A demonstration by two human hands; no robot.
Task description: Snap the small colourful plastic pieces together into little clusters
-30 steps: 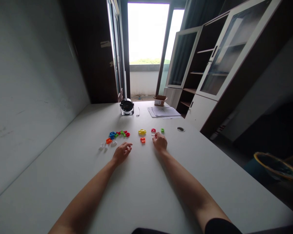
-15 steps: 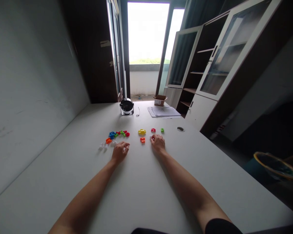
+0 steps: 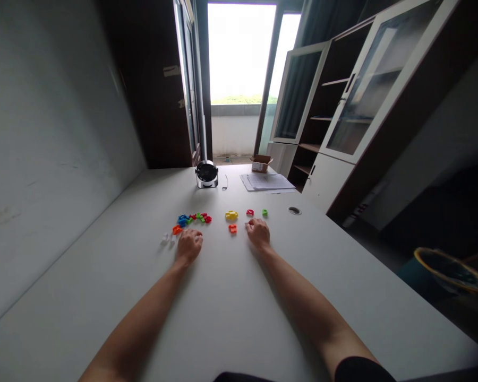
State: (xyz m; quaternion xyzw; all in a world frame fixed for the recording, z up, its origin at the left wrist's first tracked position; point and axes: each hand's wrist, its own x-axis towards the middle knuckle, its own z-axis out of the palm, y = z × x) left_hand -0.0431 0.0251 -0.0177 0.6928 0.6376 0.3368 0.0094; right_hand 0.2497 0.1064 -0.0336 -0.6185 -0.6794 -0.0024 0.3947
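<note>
My left hand (image 3: 190, 245) rests low over the table with its fingers curled, right beside the pile of toy pieces. A pale bit shows at its fingertips, too small to name. White plastic pieces (image 3: 165, 238) lie just left of it, with an orange piece (image 3: 177, 229) and blue pieces (image 3: 182, 220) beyond. My right hand (image 3: 258, 232) is closed in a pinch on a small white piece (image 3: 247, 225), mostly hidden by the fingers. Near it lie an orange piece (image 3: 232, 228), a yellow piece (image 3: 231, 215), a red piece (image 3: 250, 212) and a green piece (image 3: 265, 212).
The white table (image 3: 223, 297) meets a wall on the left. Toward its far end stand a round black device (image 3: 206, 174), papers (image 3: 269, 182) and a small cardboard box (image 3: 261, 164). A cable hole (image 3: 295, 210) is at the right. Cabinets flank the window.
My left hand has shifted left toward the pile, its fingers more curled; it now covers the spot where one white piece lay. My right hand has barely moved.
</note>
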